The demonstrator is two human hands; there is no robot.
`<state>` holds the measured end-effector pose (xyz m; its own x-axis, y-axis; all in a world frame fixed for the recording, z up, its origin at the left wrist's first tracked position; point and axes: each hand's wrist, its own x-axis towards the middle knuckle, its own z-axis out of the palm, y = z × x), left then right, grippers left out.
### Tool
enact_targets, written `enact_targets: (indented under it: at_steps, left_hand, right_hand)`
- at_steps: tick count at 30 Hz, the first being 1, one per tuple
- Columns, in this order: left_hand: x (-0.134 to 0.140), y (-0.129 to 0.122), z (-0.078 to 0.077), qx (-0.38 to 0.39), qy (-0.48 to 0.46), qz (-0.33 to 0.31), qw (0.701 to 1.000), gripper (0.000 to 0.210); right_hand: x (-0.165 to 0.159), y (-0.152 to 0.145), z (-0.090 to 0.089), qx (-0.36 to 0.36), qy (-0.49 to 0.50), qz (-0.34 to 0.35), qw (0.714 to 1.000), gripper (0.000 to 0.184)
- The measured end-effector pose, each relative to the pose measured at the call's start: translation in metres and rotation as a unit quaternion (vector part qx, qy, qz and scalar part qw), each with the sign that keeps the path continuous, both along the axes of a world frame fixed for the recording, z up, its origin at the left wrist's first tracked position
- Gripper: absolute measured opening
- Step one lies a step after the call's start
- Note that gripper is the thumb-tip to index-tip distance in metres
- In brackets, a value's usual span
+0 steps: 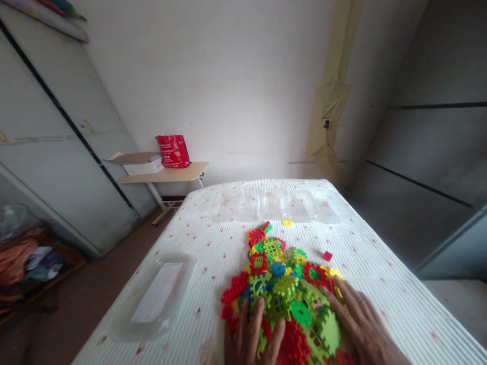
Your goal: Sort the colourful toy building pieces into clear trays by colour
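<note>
A heap of plastic gear building pieces [279, 289] in red, green, yellow and blue lies at the near middle of the table. My left hand [253, 337] rests on the heap's near left side, fingers spread and pointing away from me. Along the right side of the heap lies my right hand [359, 319], its fingers stretched out and touching the pieces. Neither hand grips a piece. A yellow piece [287, 222] and a small red piece [327, 256] lie apart from the heap. Parts of the pile are hidden under my hands.
Clear plastic trays [272, 205] stand in a row across the far end of the table [205, 228]. At the left is a clear container [160, 294] with a white paper in it. Beyond, a side table [171, 174] holds a red bag [173, 151] and a white box [142, 166].
</note>
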<state>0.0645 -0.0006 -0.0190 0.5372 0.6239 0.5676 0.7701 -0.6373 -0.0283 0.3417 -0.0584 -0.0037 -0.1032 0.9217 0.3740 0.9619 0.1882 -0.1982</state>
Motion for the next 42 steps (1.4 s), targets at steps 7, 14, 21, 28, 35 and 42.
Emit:
enact_targets:
  at_steps: [7,14,21,28,35,42]
  left_hand:
    - [0.019,0.015,0.024,-0.120,-0.034,-0.017,0.992,0.084]
    - [0.038,0.029,0.048,-0.210,-0.170,-0.065,0.961,0.088]
    - [0.058,0.030,0.052,-0.263,-0.364,-0.093,0.889,0.078]
    - [0.056,0.051,0.072,-0.421,-0.510,-0.062,0.748,0.067]
    - [0.039,0.059,0.096,-0.526,-0.475,-0.047,0.704,0.067]
    - [0.026,0.055,0.096,-0.424,-0.336,-0.059,0.839,0.069]
  right_hand:
    - [-0.025,0.035,0.037,-0.029,0.139,0.045,0.989,0.083]
    - [-0.055,0.063,0.039,-0.016,0.366,0.005,0.931,0.068]
    - [-0.084,0.072,0.072,-0.055,0.573,-0.042,0.817,0.069]
    - [-0.082,0.097,0.117,-0.061,0.475,0.028,0.878,0.063]
    - [-0.079,0.126,0.145,-0.114,0.415,0.066,0.900,0.053]
    - [-0.094,0.133,0.145,-0.164,0.497,0.140,0.841,0.056]
